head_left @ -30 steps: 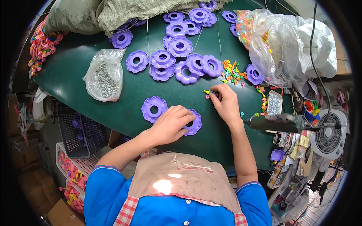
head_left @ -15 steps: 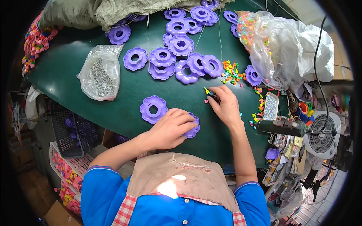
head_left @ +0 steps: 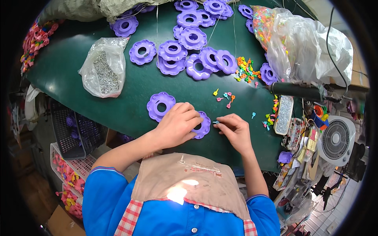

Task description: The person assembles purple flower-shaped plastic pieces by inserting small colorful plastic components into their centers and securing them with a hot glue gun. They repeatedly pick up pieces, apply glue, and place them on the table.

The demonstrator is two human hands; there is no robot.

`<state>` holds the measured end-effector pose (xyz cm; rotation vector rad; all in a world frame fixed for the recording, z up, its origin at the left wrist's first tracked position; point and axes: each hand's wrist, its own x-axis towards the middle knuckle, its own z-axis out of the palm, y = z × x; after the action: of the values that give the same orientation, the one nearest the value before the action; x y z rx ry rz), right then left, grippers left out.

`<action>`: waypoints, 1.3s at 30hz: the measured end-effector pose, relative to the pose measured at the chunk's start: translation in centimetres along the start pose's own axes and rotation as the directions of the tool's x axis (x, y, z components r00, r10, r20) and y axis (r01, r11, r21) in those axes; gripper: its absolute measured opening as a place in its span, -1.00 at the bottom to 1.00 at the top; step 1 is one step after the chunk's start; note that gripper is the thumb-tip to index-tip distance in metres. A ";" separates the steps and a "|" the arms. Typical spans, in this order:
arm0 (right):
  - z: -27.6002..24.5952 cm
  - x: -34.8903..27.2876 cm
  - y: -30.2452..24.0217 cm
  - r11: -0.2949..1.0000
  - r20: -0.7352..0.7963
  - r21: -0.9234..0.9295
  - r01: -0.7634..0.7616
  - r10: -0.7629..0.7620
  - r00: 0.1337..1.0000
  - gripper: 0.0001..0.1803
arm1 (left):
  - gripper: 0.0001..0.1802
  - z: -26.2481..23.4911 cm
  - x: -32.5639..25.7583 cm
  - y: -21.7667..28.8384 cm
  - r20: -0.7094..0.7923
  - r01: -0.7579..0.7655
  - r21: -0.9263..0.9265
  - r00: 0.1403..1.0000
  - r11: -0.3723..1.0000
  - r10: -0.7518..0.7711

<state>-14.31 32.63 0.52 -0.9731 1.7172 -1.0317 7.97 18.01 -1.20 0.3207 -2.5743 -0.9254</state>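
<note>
My left hand (head_left: 179,125) is closed over the left side of a purple flower-shaped plastic ring (head_left: 204,126) lying on the table, and hides part of it. Just to its right, my right hand (head_left: 235,131) pinches a small blue plastic peg (head_left: 216,122) between thumb and fingertips, a short way from the ring's edge. Another purple ring (head_left: 169,98) lies flat to the upper left of my left hand. Beyond my right hand are a few scattered pegs, among them a yellow peg (head_left: 215,92) and an orange peg (head_left: 233,98).
More purple rings (head_left: 193,38) lie in overlapping groups across the green table (head_left: 138,84). A bag of small metal parts (head_left: 105,74) sits left, a metal-filled tray (head_left: 283,115) right. A peg pile (head_left: 247,71) borders a large clear bag (head_left: 291,43). A dark rod (head_left: 297,91) juts in at right.
My right hand has moved down toward me from the small pegs, now with a blue peg in its fingertips. My left hand stays on the ring. The view has shifted slightly.
</note>
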 end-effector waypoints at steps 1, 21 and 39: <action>0.0 -0.5 0.1 0.990 -0.017 -0.130 0.059 -0.062 0.998 -0.82 | -0.44 0.2 0.0 -0.1 0.002 0.002 0.006 1.000 1.000 -0.002; 2.1 -0.7 0.1 0.989 -0.098 -0.131 0.071 -0.084 0.992 -0.65 | -0.42 1.0 -0.1 0.1 -0.025 0.012 0.015 1.000 1.000 -0.011; 2.5 6.2 -1.5 0.718 0.051 -0.604 0.346 -0.398 0.916 -0.88 | -0.67 -3.8 -3.3 -2.9 -0.116 0.073 0.117 0.991 0.991 -0.059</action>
<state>-13.59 25.94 -0.52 -1.7732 2.0202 -0.7659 12.79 14.83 -1.27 0.4808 -2.5338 -0.7526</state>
